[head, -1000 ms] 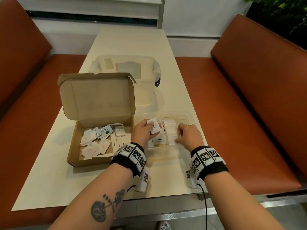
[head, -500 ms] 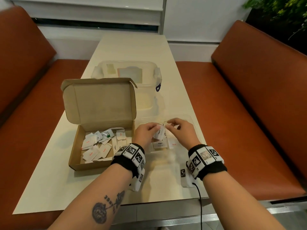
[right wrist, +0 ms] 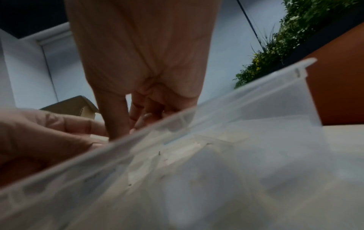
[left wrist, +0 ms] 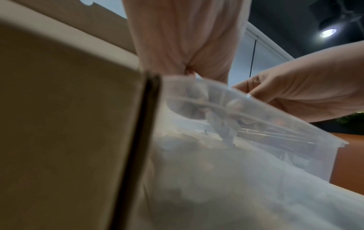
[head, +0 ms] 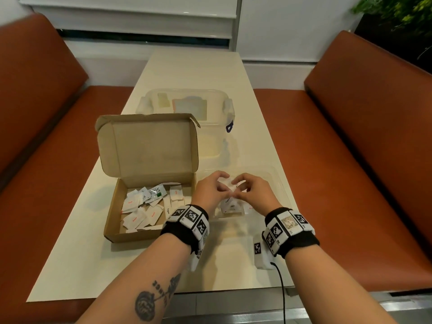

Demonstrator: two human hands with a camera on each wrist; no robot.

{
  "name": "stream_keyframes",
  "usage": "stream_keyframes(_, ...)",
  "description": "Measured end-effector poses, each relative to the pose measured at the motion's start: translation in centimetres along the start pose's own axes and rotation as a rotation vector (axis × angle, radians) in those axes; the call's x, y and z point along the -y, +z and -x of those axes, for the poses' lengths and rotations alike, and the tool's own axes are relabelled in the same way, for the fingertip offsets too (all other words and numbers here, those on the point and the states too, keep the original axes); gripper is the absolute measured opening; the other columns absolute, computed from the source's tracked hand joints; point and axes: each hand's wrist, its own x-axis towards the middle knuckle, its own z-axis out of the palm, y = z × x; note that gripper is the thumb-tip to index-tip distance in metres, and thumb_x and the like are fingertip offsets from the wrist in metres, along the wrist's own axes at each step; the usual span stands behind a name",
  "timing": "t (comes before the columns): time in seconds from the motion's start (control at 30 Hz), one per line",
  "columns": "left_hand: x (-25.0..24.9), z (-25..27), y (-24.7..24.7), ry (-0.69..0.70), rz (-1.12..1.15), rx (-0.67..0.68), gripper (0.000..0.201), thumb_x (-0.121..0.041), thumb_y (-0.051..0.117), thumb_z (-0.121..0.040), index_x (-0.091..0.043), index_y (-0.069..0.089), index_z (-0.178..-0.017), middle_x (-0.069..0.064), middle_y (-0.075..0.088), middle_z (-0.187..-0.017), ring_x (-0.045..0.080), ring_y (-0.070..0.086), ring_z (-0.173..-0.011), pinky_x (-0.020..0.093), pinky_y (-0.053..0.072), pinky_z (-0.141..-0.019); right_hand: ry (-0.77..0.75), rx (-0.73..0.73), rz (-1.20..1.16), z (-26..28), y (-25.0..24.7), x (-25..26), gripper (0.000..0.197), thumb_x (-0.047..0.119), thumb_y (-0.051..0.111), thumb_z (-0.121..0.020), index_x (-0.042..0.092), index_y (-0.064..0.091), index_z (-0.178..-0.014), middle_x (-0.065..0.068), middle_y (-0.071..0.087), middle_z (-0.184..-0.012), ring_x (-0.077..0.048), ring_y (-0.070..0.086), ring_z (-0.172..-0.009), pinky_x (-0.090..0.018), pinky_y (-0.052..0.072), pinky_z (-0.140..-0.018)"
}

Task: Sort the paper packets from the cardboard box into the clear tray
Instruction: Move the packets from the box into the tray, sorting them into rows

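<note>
Both your hands meet over the clear tray [head: 278,181]: left hand [head: 210,190] & right hand [head: 253,191] fingers pinched on a small white packet [head: 228,186] between them. Risk: two-handed fumble drops it into the wrong compartment (dividers hard to see). Plenty more wait in the cardboard box [head: 114,220].

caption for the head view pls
Both hands pinch a paper packet over the clear tray, beside the open cardboard box.
</note>
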Motion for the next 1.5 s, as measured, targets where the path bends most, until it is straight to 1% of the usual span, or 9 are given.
stream_keyframes(0.1, 0.0, 0.1, 0.0, 0.002, 0.022, -0.002, 0.04, -0.002, 0.075, -0.075, -0.022, 0.058, -0.105, 0.003, 0.072, -0.077, 0.017, 0.069, -0.079, 0.032, 0.054, -0.082, -0.014, 0.011, 0.068, 0.0, 0.0, 0.0, 0.016, 0.006, 0.071, -0.078, 0.015, 0.068, -0.09, 0.002, 0.067, -0.076, -0.003, 0.06, -0.069, -0.006, 0.041, -0.057)
stream_keyframes(0.2, 0.2, 0.0, 0.0, 0.0, -0.107, 0.02, 0.037, -0.003, 0.076, -0.074, -0.023, 0.059, -0.101, 0.001, 0.07, -0.078, 0.015, 0.064, -0.075, 0.032, 0.053, -0.079, 0.019, -0.052, 0.16, 0.1, 0.1, -0.3, 0.012, 0.002, 0.064, -0.079, 0.013, 0.067, -0.083, 0.003, 0.062, -0.079, -0.011, 0.057, -0.076, -0.021, 0.046, -0.069)
stream_keyframes(0.37, 0.6, -0.2, 0.3, -0.002, -0.321, 0.027, 0.03, -0.002, 0.064, -0.078, -0.026, 0.06, -0.095, -0.001, 0.068, -0.08, 0.015, 0.06, -0.071, 0.035, 0.054, -0.073, 0.081, -0.056, 0.272, 0.3, 0.4, -0.9, 0.013, 0.007, 0.063, -0.08, 0.019, 0.06, -0.074, 0.009, 0.056, -0.069, -0.012, 0.054, -0.071, -0.021, 0.04, -0.065)
stream_keyframes(0.53, 0.9, -0.4, 0.6, 0.0, -0.435, 0.019, 0.028, -0.004, 0.064, -0.08, -0.029, 0.058, -0.09, -0.007, 0.066, -0.077, 0.013, 0.061, -0.073, 0.032, 0.053, -0.073, 0.046, -0.005, 0.5, 0.1, 0.9, -0.7, 0.004, 0.016, 0.064, -0.084, 0.014, 0.067, -0.082, -0.002, 0.066, -0.082, -0.015, 0.057, -0.075, -0.022, 0.041, -0.065)
stream_keyframes(0.77, 1.2, -0.7, 0.9, 0.033, -0.585, 0.097, 0.025, -0.008, 0.061, -0.083, -0.024, 0.061, -0.102, -0.009, 0.063, -0.082, 0.015, 0.062, -0.082, 0.032, 0.053, -0.077, -0.064, 0.005, 0.78, -0.6, 1.9, -0.7, 0.02, 0.016, 0.053, -0.091, 0.013, 0.07, -0.101, -0.008, 0.055, -0.11, -0.025, 0.048, -0.107, -0.029, 0.044, -0.08)
stream_keyframes(0.87, 1.4, -0.6, 1.1, 0.062, -0.66, 0.129, 0.024, -0.013, 0.063, -0.082, -0.025, 0.059, -0.103, -0.007, 0.065, -0.087, 0.016, 0.062, -0.084, 0.033, 0.052, -0.076, -0.079, 0.005, 0.814, -0.7, 2.5, -0.9, 0.023, 0.01, 0.049, -0.091, 0.011, 0.067, -0.105, -0.009, 0.055, -0.108, -0.026, 0.051, -0.102, -0.031, 0.046, -0.078)
stream_keyframes(1.03, 1.6, -0.9, 1.2, 0.098, -0.729, 0.159, 0.037, -0.013, 0.072, -0.077, -0.023, 0.055, -0.108, -0.005, 0.058, -0.092, 0.018, 0.057, -0.086, 0.031, 0.047, -0.074, -0.049, -0.016, 0.724, -0.8, 2.6, -1.5, 0.012, 0.011, 0.057, -0.084, 0.013, 0.059, -0.095, -0.006, 0.058, -0.094, -0.023, 0.056, -0.086, -0.029, 0.044, -0.068)
stream_keyframes(1.3, 1.3, -0.6, 1.7, 0.145, -0.746, 0.075, 0.035, -0.006, 0.063, -0.081, -0.021, 0.045, -0.106, -0.002, 0.052, -0.094, 0.021, 0.052, -0.081, 0.029, 0.038, -0.067, -0.033, -0.012, 0.729, -0.7, 3.0, -1.6, 0.014, 0.009, 0.053, -0.085, 0.012, 0.056, -0.099, -0.007, 0.061, -0.093, -0.025, 0.057, -0.087, -0.033, 0.045, -0.068)
stream_keyframes(1.5, 1.0, -0.2, 1.6, 0.154, -0.75, 0.063, 0.034, -0.006, 0.063, -0.082, -0.019, 0.046, -0.109, 0.004, 0.057, -0.104, 0.021, 0.051, -0.082, 0.029, 0.038, -0.068, 0.007, -0.024, 0.698, -0.9, 3.2, -1.8, 0.017, 0.009, 0.054, -0.083, 0.019, 0.04, -0.081, -0.003, 0.052, -0.079, -0.019, 0.046, -0.072, -0.029, 0.038, -0.061)
